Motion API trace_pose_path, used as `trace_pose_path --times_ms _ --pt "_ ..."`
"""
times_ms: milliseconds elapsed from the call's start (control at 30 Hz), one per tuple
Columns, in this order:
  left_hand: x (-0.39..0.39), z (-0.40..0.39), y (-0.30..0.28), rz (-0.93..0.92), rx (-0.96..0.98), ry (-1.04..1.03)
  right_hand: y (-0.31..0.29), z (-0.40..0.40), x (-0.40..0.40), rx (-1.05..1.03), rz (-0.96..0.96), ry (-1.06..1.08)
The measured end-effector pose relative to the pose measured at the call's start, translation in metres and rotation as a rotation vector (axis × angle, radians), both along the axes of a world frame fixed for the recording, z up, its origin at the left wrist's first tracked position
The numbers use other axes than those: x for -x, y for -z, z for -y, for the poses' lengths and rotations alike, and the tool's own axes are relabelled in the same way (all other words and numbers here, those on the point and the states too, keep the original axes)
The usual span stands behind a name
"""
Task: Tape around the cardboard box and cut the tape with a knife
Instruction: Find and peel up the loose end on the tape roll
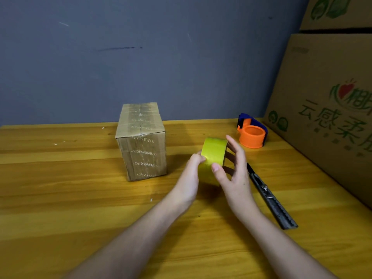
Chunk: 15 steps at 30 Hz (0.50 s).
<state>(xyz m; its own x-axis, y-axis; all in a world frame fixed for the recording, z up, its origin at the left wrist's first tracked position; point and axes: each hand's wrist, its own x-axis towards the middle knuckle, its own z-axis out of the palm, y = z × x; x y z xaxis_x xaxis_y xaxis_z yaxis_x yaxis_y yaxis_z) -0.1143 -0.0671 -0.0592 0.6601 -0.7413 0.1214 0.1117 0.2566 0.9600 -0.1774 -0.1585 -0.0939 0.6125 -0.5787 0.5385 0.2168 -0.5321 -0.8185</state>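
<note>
Above the wooden table (80, 198), right of the upright cardboard box (142, 141), both hands hold the yellow tape roll (213, 156): left hand (189, 178) pinching its near edge, right hand (234, 172) curled around it, knife (269, 195) lying just right.

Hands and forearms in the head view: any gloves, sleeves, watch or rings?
No. The left hand and right hand are bare, with no gloves. Both forearms are uncovered up to the frame's bottom edge, with no sleeve in view. No watch, band, ring or marking is visible. Fingernails look short and unpainted.
</note>
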Motion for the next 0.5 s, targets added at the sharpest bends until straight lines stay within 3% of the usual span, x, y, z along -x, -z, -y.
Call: trace_pose_path --times_ms 233,500 --pt "0.0012 -0.0024 0.0007 0.072 0.010 0.009 -0.0002 0.0006 0.0005 0.000 0.001 -0.008" --pt "-0.0010 -0.0017 -0.0006 -0.055 0.025 0.060 -0.0011 -0.0009 0.0011 -0.014 0.000 -0.024"
